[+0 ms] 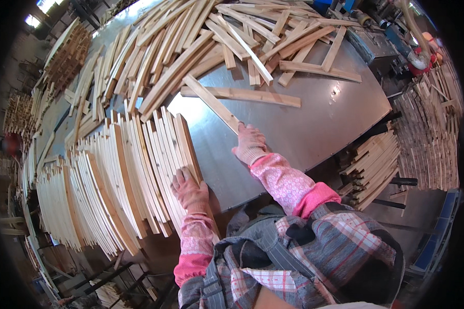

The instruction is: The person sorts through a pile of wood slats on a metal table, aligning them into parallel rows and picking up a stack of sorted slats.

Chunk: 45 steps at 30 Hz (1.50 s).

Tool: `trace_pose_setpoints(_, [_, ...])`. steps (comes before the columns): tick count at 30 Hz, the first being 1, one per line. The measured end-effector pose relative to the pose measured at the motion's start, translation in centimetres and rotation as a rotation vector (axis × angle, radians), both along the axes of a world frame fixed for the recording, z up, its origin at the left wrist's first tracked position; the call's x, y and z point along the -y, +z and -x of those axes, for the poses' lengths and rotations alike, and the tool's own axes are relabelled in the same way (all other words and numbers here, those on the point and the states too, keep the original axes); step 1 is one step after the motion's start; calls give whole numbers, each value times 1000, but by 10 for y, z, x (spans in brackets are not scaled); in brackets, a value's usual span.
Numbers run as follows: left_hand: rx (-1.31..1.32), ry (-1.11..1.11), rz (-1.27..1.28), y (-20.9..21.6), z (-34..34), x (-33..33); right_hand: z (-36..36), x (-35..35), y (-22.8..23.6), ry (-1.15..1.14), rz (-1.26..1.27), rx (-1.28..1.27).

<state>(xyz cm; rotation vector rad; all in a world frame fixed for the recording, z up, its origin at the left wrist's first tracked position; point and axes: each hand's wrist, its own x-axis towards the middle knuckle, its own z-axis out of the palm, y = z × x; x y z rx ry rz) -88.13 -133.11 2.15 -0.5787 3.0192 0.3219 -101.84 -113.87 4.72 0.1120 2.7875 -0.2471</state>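
My right hand [251,143], in a pale pinkish knit glove, is closed on the near end of a wooden strip [211,103]. That strip slants away to the far left over the metal tabletop [314,123]. My left hand [191,193], gloved the same way, lies with its fingers stretched over the right end of a row of upright wooden strips [162,154], beside a wider-faced strip [188,141] at the row's edge. Another loose strip [247,96] lies crosswise just beyond my right hand, with the held strip crossing near its left end.
A jumbled heap of wooden strips [191,44] covers the table's far side. More bundles are stacked at the right [374,162] and far right [423,139]. Machinery [374,46] stands at the far right corner, and a stack of wood [69,51] at the far left.
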Motion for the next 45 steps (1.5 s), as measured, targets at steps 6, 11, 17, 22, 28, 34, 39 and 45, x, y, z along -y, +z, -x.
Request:
trace_pose_setpoints(6, [11, -5, 5, -2, 0, 0, 42, -43, -41, -37, -59, 41])
trace_pose_setpoints(11, [41, 58, -102, 6, 3, 6, -18, -4, 9, 139, 399, 434])
trace_pose_setpoints(17, [164, -38, -80, 24, 36, -9, -67, 42, -15, 641, 343, 448])
trace_pose_setpoints(22, [21, -94, -59, 14, 36, -11, 98, -52, -39, 222, -334, -282])
trace_pose_setpoints(28, [28, -87, -20, 8, 35, -1, 86, -52, -11, 419, -250, 112])
trace_pose_setpoints(34, [13, -49, 5, 6, 29, -5, -7, -33, -7, 303, 271, 338])
trace_pose_setpoints(39, [-49, 25, -79, -2, 34, -1, -71, 47, -19, 604, 351, 615])
trace_pose_setpoints(45, [5, 75, -37, -6, 45, -13, 42, 51, 25, 730, 413, 284])
